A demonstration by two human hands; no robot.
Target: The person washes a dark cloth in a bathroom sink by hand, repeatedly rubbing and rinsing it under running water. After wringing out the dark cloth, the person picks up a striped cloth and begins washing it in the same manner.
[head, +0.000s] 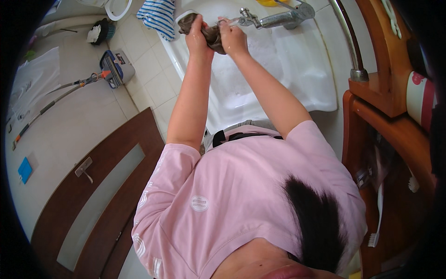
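Observation:
My left hand (198,39) and my right hand (233,38) hold a wet brown cloth (213,36) between them over the white sink (237,76). Water from the spout of the metal faucet (278,21) runs onto my right hand and the cloth. Beside the fingers of my left hand shows a white rim or bar (188,13), partly covered by the cloth; what it belongs to I cannot tell. Suds and water lie in the basin below.
A blue-and-white striped cloth (158,17) hangs over the sink's left edge. Something yellow (270,2) lies behind the faucet. A flat mop (112,71) with a bucket (126,68) stands at the left, above a brown door (104,167). A wooden cabinet (379,101) with a metal pipe (348,38) rises on the right.

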